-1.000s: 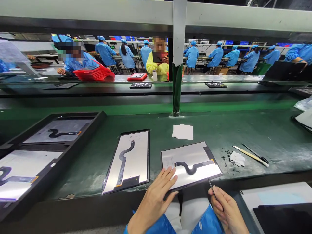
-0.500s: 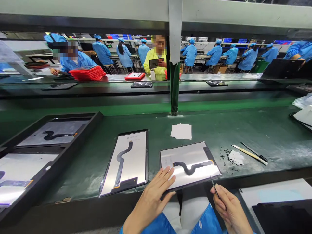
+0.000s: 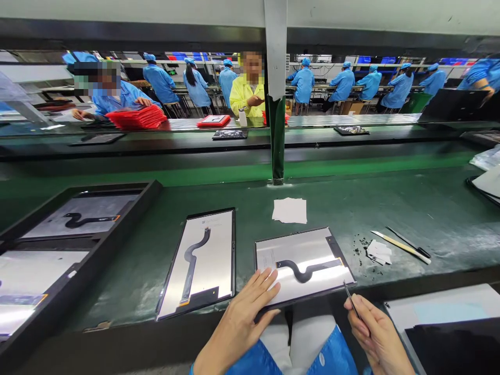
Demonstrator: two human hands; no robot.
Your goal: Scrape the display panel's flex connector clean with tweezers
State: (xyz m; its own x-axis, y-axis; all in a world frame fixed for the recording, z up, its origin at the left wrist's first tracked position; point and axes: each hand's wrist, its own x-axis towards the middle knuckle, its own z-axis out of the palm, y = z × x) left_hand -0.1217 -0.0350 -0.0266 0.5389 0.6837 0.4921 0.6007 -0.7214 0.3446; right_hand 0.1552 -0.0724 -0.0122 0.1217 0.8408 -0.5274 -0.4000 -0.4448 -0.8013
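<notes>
A display panel (image 3: 289,248) with a curved dark flex cable (image 3: 302,272) lies at the bench's front edge. My left hand (image 3: 250,307) rests on its lower left corner, fingers stretched out and nothing gripped. Dark tweezers (image 3: 351,299) are pinched in my right hand (image 3: 371,328), their tip over the panel's lower right edge. Left of my left hand, a second panel (image 3: 217,250) lies with its cable side up.
A black tray (image 3: 128,229) holds more panels at the left. White cards (image 3: 289,210) lie behind the panel. Right of it are small white pieces (image 3: 378,252), dark crumbs, a yellow-handled tool (image 3: 402,247) and a black stick (image 3: 408,241). Several people sit beyond the green post (image 3: 277,140).
My right hand has moved slightly right with the tweezers, while my left hand stays on the panel. The person in yellow no longer shows the dark tablet held up earlier.
</notes>
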